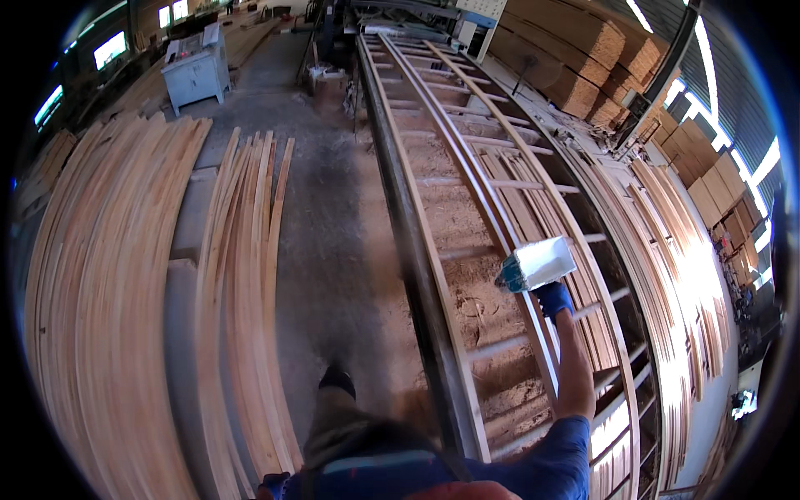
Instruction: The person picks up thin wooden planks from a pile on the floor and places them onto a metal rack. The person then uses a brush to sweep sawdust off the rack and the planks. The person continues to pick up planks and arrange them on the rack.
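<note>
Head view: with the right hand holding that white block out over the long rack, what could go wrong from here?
1. The right hand holds the white block over gaps between the rack's rungs; if it slips, it could drop into the sawdust below.
2. The foot is close beside loose wooden strips on the floor, a possible trip hazard.
</note>
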Motion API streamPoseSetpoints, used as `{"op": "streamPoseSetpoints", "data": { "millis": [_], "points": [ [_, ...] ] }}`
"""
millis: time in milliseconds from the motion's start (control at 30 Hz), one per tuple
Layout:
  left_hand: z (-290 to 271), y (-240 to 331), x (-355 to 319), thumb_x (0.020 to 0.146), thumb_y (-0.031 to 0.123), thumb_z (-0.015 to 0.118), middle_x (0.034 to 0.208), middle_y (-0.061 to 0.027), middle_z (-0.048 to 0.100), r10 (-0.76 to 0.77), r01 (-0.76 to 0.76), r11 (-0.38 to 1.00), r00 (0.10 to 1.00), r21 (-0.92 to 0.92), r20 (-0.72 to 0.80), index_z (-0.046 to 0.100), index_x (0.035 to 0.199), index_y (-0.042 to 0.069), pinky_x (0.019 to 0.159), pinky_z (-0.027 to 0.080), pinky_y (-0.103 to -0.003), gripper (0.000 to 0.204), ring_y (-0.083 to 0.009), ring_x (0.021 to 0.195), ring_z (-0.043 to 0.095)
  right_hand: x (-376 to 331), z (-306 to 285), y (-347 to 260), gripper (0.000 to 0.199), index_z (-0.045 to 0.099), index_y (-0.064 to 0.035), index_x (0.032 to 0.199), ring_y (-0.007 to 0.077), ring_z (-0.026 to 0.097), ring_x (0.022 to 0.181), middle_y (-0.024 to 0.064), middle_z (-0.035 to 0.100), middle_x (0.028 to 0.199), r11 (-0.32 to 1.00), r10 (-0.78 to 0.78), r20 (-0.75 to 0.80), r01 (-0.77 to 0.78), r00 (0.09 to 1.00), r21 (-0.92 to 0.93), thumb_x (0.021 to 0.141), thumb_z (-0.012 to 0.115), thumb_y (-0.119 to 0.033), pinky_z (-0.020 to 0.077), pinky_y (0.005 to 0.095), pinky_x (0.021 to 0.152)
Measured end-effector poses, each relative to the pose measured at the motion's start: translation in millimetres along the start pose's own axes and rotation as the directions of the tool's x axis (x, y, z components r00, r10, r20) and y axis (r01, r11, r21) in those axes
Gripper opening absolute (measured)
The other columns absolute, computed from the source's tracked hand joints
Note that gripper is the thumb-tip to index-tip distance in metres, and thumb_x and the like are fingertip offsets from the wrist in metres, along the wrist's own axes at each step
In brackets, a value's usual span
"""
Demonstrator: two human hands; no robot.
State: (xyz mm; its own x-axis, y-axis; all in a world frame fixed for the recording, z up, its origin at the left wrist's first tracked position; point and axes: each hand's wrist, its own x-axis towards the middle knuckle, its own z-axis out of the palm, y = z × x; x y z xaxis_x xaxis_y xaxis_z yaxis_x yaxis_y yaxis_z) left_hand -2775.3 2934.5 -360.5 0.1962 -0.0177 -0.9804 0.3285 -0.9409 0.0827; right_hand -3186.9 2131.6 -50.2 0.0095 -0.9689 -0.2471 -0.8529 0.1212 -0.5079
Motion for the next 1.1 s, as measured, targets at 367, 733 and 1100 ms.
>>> {"op": "streamPoseSetpoints", "data": {
  "millis": [367, 733, 1100],
  "points": [
    [-227.2, 652.1, 40.6, 0.097, 0.017, 0.061, 0.097, -0.0172, 0.071, 0.716, -0.664, 0.532, 0.684, -0.526, -0.139, 0.065, 0.113, -0.004, 0.08, 0.06, -0.04, 0.026, -0.027, 0.084, 0.071, 298.4, 67.4, -244.5, 0.039, 0.07, -0.0041, 0.083, 0.0152, 0.055, 0.043, 0.0055, 0.057, 0.055, 0.986, 0.118, 0.014, -0.119, 0.993, 0.114, 0.086, 0.073, -0.043, 0.0441, 0.0338, 0.037],
    [-263.9, 900.0, 140.0, 0.094, 0.016, 0.063, 0.088, -0.0052, 0.07, 0.34, -0.181, 0.797, 0.923, -0.576, 0.181, 0.07, 0.098, 0.008, 0.066, 0.057, -0.038, 0.011, -0.0204, 0.079, 0.069, 637.0, 125.8, -501.5, 0.042, 0.062, -0.006, 0.066, 0.0141, 0.052, 0.037, 0.0036, 0.052, 0.049, 0.98, -0.009, -0.017, 0.012, 1.0, 0.199, 0.085, 0.075, -0.041, 0.0425, 0.0323, 0.034],
    [-429.5, 1335.2, 219.2, 0.093, 0.028, 0.063, 0.09, -0.0124, 0.072, 0.38, -0.341, 0.83, 0.925, -0.441, 0.001, 0.063, 0.096, 0.006, 0.064, 0.056, -0.037, 0.022, -0.0222, 0.077, 0.07, 964.8, 197.7, -727.9, 0.038, 0.071, -0.0099, 0.083, 0.0149, 0.054, 0.038, 0.004, 0.057, 0.054, 0.987, -0.142, 0.022, 0.143, 0.99, -0.067, 0.089, 0.068, -0.048, 0.0462, 0.0339, 0.036]
  ]
}}
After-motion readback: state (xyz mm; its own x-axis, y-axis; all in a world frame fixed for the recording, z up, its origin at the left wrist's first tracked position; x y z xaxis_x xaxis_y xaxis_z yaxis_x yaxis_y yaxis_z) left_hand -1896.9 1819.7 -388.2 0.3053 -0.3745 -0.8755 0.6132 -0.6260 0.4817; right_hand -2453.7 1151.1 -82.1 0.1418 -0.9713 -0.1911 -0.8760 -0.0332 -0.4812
